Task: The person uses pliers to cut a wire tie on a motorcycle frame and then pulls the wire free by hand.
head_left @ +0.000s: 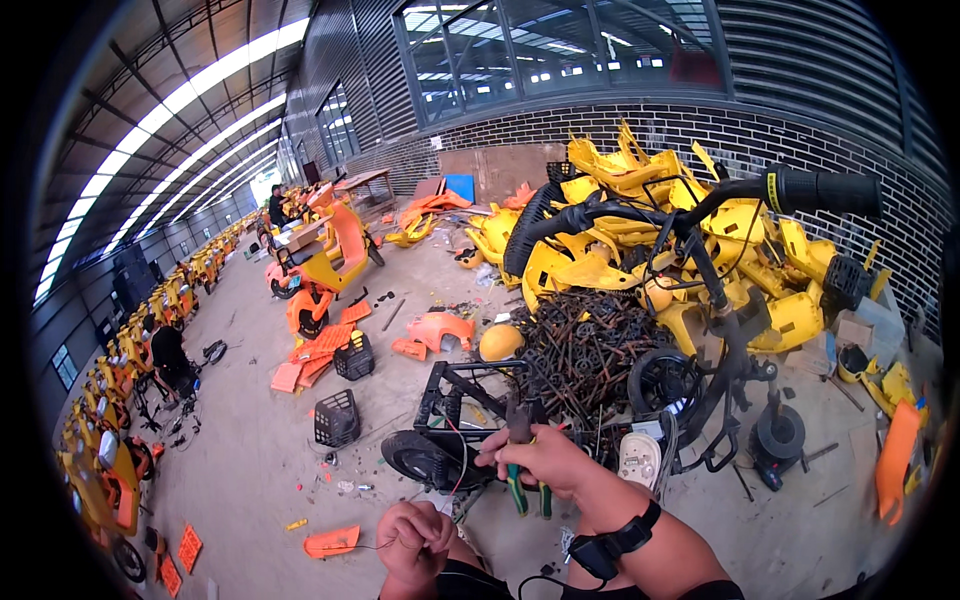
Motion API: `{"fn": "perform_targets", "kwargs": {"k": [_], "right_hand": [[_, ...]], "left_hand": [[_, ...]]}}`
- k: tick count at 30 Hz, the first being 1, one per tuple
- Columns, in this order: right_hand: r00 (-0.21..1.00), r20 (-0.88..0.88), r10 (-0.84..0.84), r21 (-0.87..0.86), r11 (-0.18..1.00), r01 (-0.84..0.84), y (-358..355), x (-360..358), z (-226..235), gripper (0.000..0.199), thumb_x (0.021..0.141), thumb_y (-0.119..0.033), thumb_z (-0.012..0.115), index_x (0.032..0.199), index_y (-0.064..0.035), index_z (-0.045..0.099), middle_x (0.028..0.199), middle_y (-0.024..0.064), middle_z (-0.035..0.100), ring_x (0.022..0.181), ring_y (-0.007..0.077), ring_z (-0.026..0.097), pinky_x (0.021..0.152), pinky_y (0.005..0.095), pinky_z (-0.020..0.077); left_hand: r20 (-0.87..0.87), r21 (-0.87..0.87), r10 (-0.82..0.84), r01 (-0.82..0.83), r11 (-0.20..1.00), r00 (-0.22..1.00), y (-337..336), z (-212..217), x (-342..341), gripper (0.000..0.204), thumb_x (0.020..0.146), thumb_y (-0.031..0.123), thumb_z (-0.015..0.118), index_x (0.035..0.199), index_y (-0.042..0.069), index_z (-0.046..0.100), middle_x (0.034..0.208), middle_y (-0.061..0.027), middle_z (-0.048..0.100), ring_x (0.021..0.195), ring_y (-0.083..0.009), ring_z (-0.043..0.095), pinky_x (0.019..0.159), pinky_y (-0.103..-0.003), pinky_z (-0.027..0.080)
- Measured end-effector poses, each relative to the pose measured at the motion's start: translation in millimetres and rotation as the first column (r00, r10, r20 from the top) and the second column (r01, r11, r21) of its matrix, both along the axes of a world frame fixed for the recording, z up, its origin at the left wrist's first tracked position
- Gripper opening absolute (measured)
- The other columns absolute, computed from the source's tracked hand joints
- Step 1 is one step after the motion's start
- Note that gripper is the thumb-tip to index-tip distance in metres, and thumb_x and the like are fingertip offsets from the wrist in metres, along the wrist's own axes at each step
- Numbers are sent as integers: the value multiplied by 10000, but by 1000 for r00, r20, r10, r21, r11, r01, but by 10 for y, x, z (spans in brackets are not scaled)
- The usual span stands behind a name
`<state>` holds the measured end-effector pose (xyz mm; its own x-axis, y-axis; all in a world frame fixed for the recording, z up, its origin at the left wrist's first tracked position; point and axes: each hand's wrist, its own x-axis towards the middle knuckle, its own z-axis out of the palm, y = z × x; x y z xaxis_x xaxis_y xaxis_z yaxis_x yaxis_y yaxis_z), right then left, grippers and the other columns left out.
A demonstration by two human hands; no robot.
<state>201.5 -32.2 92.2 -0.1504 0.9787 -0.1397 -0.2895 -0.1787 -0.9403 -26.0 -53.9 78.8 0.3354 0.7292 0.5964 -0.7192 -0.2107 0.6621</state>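
A black bike frame is partly hidden behind the right arm. The right hand grips green-handled pliers in front of it, covering their middle; they point long-ways, tips forward. The left hand pinches a thin wire, hard to see.

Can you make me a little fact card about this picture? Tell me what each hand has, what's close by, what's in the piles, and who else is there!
Left hand: closed, with a thin wire coming out of it
Right hand: holding green-handled pliers
Close by: a black metal frame with a black wheel
Piles: yellow panels by the brick wall; dark metal parts in front
On the floor: black baskets, orange pieces
Other people: one in black at left, another farther back
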Motion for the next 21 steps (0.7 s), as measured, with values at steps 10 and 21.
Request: {"fn": "perform_targets", "kwargs": {"k": [10, 21], "right_hand": [[978, -161, 130, 151, 983, -105, -16, 146, -21, 253, 913, -140, 562, 1123, -21, 638, 1072, 108, 695, 741, 78, 598, 461, 183, 361], [990, -124, 60, 93, 994, -48, -71, 152, -6, 193, 937, -212, 595, 1017, -62, 686, 987, 57, 705, 750, 65, 598, 491, 187, 345]], "left_hand": [[-6, -55, -99, 99, 994, 995, -36, -185, 157, 409, 1005, 301, 533, 781, -41, 509, 637, -74, 453, 471, -88, 322, 457, -250, 282], [-128, -80, -93, 83, 993, 987, -51, -240, 153, 406, 1013, 324, 518, 800, -22, 520, 645, -57, 442, 484, -99, 328, 483, -268, 271]]}}
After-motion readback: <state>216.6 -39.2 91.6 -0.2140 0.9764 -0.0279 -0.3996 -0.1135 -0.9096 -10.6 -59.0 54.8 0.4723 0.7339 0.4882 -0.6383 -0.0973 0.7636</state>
